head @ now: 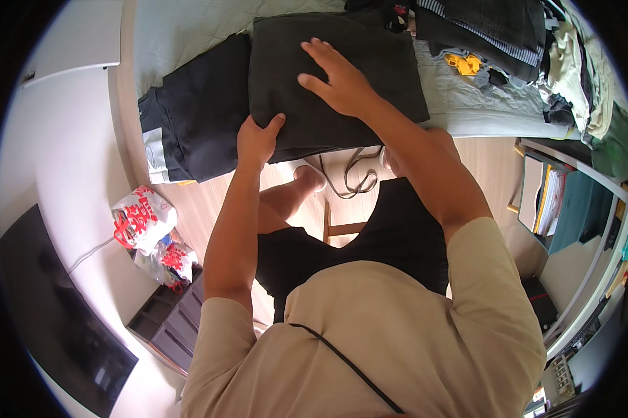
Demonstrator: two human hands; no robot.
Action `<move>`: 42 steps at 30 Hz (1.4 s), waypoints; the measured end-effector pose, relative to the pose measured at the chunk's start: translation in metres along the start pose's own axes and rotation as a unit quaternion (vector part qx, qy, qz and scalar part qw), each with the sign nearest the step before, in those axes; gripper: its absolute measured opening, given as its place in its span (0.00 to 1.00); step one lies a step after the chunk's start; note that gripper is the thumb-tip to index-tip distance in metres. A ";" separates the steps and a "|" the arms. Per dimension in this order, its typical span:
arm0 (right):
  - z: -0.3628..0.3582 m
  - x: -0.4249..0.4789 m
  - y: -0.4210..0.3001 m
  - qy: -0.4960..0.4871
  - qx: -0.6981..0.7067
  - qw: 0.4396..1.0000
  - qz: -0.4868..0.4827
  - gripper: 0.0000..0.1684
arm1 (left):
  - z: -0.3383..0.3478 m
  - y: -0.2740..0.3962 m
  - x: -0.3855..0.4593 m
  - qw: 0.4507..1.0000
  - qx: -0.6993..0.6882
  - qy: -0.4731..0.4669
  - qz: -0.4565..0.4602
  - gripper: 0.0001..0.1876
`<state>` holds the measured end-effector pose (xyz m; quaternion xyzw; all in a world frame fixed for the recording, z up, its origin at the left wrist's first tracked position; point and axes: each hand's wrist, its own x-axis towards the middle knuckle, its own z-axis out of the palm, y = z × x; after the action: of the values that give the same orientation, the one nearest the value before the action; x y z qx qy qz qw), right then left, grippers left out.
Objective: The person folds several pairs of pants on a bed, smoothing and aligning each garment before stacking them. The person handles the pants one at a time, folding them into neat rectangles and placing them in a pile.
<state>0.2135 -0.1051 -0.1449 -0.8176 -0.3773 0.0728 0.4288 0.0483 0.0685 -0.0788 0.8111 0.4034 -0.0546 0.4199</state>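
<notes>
A dark grey folded garment (382, 65) lies spread along the edge of the bed in front of me. My left hand (256, 140) grips its near left corner, thumb on top and the other fingers hidden beneath the cloth. Over the middle of the same garment is my right hand (340, 78), palm down with its fingers apart; whether it presses on the cloth I cannot tell. To the left, against the grey one, rests a black garment (207, 99) with a white printed patch at its outer end.
The bed (188, 26) bears stacked dark clothes (489, 36), a yellow cloth (464, 65) and pale clothes (567, 68) on the right. A strap (353, 180) lies on the floor. Plastic bags (146, 214) stand left, above a drawer unit (175, 318). A file holder (554, 204) is right.
</notes>
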 end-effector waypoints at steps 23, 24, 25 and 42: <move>-0.136 -0.050 0.071 0.068 0.096 0.902 0.416 0.58 | -0.011 0.049 0.065 0.907 -0.333 -0.216 -0.144 0.26; -0.132 -0.050 0.070 0.032 0.178 0.882 0.436 0.57 | -0.012 0.046 0.062 0.905 -0.343 -0.206 -0.146 0.26; -0.127 -0.050 0.067 -0.003 0.259 0.854 0.451 0.56 | -0.013 0.042 0.058 0.903 -0.352 -0.194 -0.152 0.25; -0.081 -0.044 0.021 -0.050 0.353 0.845 0.398 0.36 | -0.024 -0.037 0.022 0.795 -0.502 -0.213 -0.267 0.28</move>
<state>0.2295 -0.1947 -0.1195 -0.6865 0.0108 0.4065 0.6028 0.0313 0.1115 -0.0960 0.3142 0.4754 -0.1258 0.8121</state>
